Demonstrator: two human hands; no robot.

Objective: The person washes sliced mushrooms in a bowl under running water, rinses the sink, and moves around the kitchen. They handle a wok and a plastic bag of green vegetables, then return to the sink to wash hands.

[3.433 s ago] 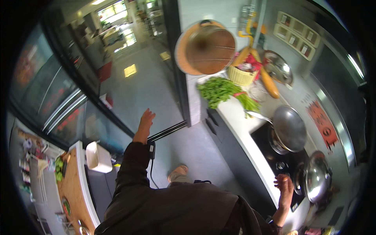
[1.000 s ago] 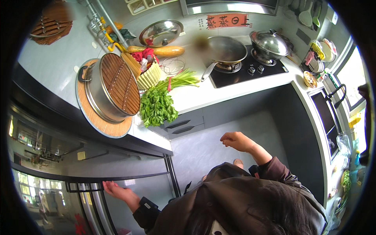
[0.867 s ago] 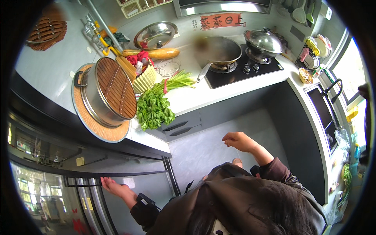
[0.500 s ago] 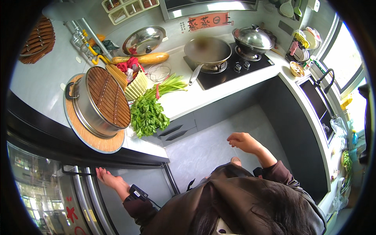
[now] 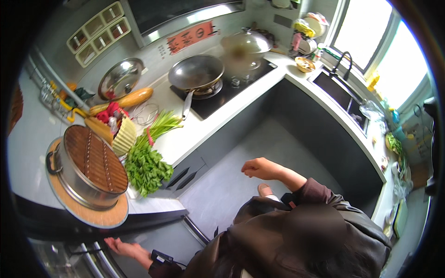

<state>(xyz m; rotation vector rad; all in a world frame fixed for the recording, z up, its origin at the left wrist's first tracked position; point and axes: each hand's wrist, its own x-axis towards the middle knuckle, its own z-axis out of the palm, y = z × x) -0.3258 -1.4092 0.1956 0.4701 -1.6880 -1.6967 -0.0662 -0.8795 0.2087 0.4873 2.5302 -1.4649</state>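
Head camera shows the left hand (image 5: 122, 248), fingers released, beside a dark handle (image 5: 86, 252), and the right hand (image 5: 260, 168), fingers free and loosely curled, above grey floor (image 5: 220, 187).

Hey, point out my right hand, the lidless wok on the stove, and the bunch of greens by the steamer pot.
Right hand (image 5: 263, 168): head view, on the back of the hand.
Lidless wok (image 5: 196, 73): head view, on its inner surface.
Bunch of greens (image 5: 146, 170): head view, on the leaves.
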